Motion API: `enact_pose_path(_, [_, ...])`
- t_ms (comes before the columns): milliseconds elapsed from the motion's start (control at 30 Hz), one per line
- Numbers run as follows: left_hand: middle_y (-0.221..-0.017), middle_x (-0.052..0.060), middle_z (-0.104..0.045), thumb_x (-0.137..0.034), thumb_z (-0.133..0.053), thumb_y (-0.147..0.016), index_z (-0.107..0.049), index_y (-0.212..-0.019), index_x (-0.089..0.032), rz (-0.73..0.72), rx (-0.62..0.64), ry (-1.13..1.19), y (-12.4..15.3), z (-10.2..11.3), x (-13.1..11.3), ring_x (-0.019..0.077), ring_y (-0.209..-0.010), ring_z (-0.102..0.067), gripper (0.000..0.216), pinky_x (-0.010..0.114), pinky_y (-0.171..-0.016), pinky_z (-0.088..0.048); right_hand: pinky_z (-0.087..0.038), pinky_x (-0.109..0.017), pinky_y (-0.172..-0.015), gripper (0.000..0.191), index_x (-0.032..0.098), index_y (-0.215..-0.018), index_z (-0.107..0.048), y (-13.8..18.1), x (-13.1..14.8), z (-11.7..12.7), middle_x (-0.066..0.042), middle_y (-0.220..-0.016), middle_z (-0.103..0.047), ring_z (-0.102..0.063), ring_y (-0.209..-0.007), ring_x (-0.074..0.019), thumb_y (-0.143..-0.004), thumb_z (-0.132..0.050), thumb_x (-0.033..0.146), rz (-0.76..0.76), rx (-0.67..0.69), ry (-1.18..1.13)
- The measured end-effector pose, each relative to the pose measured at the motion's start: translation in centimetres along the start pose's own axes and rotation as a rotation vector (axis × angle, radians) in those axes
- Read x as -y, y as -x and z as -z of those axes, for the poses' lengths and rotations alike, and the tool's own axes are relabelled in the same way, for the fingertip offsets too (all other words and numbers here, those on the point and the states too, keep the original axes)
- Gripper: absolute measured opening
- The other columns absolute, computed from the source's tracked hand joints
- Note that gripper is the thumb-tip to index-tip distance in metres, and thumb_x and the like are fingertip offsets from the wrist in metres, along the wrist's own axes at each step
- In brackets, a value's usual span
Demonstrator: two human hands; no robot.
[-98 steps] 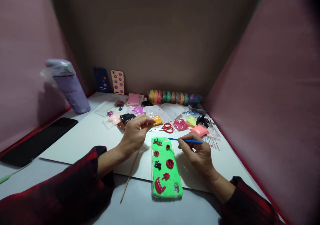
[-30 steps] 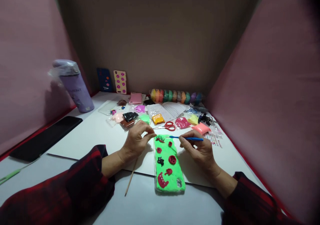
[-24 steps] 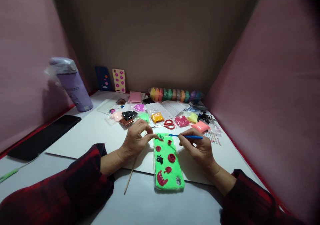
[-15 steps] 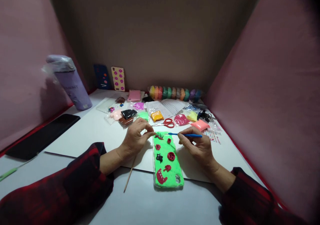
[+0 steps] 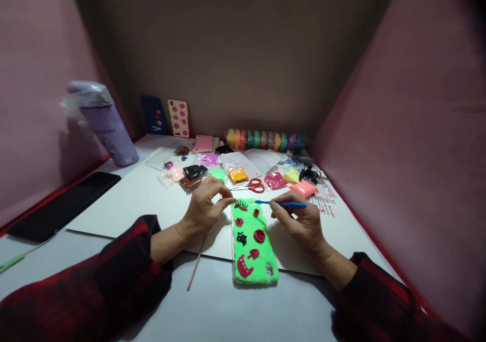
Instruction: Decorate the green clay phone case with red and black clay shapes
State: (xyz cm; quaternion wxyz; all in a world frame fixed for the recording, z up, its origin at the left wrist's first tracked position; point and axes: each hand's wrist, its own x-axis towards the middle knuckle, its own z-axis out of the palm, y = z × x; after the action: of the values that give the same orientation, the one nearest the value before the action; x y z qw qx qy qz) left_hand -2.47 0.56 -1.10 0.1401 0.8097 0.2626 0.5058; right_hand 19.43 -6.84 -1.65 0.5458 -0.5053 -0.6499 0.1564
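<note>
A phone case (image 5: pixel 250 251) covered in bright green clay lies before me, with red and black clay shapes on it. My right hand (image 5: pixel 299 218) holds a slim blue modelling tool (image 5: pixel 290 204), its tip over the case's far end. At the case's far left corner, the thumb and finger of my left hand (image 5: pixel 205 205) are pinched together, beside a dark fishbone-like shape (image 5: pixel 241 206). Whatever they hold is too small to make out. A thin wooden stick (image 5: pixel 195 271) runs beneath my left hand, partly hidden by it.
Red-handled scissors (image 5: pixel 256 185) lie beyond the case on a white board (image 5: pixel 125 205). Several clay packets, such as a yellow-orange one (image 5: pixel 238 175), spread behind. At left stand a purple bottle (image 5: pixel 114 134) and a black phone (image 5: pixel 64 205) lying flat. Two decorated cases (image 5: pixel 178 118) lean on the wall.
The whole view has shifted very slightly. Both hands keep nearly the same pose, the blue tool still over the case's far end.
</note>
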Motion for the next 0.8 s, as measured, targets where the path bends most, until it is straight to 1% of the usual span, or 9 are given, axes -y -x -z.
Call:
enact_pose_path(133, [-0.070, 0.000, -0.056, -0.016, -0.072, -0.078, -0.062, -0.070, -0.019, -0.008, 0.000, -0.006, 0.05, -0.09, 0.12, 0.0167, -0.071, -0.053, 0.013, 0.030, -0.065, -0.045, -0.043, -0.024, -0.045, 0.010, 0.018, -0.077, -0.061, 0.04, 0.08, 0.01, 0.001, -0.059, -0.062, -0.058, -0.051, -0.0122, -0.083, -0.062, 0.026, 0.002, -0.002, 0.005])
enact_pose_path(333, [-0.070, 0.000, -0.054, -0.020, -0.075, -0.075, -0.058, -0.066, -0.018, -0.008, 0.004, -0.022, 0.06, -0.07, 0.11, 0.0172, -0.071, -0.052, 0.020, 0.030, -0.065, -0.043, -0.043, -0.024, -0.045, 0.010, 0.018, -0.078, -0.061, 0.09, 0.05, 0.00, 0.000, -0.059, -0.062, -0.058, -0.050, -0.0122, -0.083, -0.063, 0.026, 0.004, -0.001, 0.003])
enact_pose_path(533, [-0.071, 0.000, -0.054, -0.020, -0.073, -0.077, -0.056, -0.067, -0.017, -0.005, -0.010, -0.005, 0.04, -0.01, 0.15, 0.0166, -0.071, -0.051, 0.020, 0.031, -0.067, -0.043, -0.042, -0.023, -0.044, 0.011, 0.018, -0.077, -0.061, 0.09, 0.01, -0.01, 0.001, -0.058, -0.061, -0.058, -0.050, -0.0120, -0.083, -0.062, 0.028, -0.003, -0.005, 0.000])
enact_pose_path(700, [-0.071, 0.000, -0.056, -0.018, -0.071, -0.079, -0.061, -0.069, -0.019, 0.025, -0.021, 0.011, 0.00, -0.10, 0.23, 0.0163, -0.071, -0.053, 0.014, 0.030, -0.065, -0.044, -0.043, -0.023, -0.044, 0.012, 0.018, -0.076, -0.061, 0.07, 0.03, -0.03, 0.000, -0.059, -0.061, -0.059, -0.051, -0.0126, -0.083, -0.062, 0.028, -0.005, -0.003, 0.003])
enact_pose_path(800, [-0.070, 0.000, -0.056, -0.017, -0.072, -0.078, -0.061, -0.069, -0.019, 0.016, -0.015, 0.003, -0.02, -0.09, 0.22, 0.0165, -0.070, -0.053, 0.014, 0.030, -0.065, -0.044, -0.042, -0.024, -0.044, 0.012, 0.018, -0.076, -0.061, 0.07, 0.11, 0.01, 0.000, -0.059, -0.062, -0.059, -0.051, -0.0126, -0.083, -0.062, 0.028, -0.005, 0.000, 0.001])
